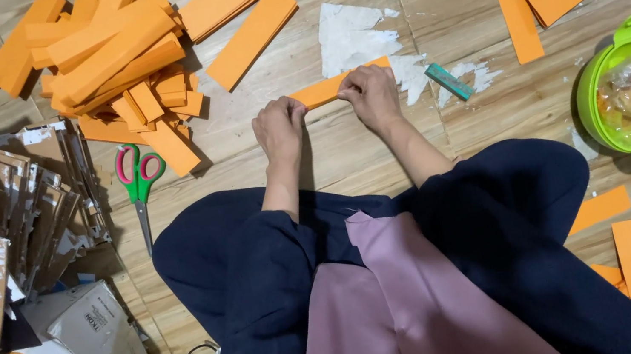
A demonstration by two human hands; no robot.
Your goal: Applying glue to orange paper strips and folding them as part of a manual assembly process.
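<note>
Dark navy trousers and a pink cloth are seen closest. Just past them, at 12 o'clock, a long orange paper strip is pinched at both ends on the wooden floor, left hand and right hand both closed on it. Pink-and-green-handled scissors are parked at 9 o'clock.

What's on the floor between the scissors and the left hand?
Head view: only bare wooden floor lies between the scissors and the left hand, which grips the orange paper strip.
</note>
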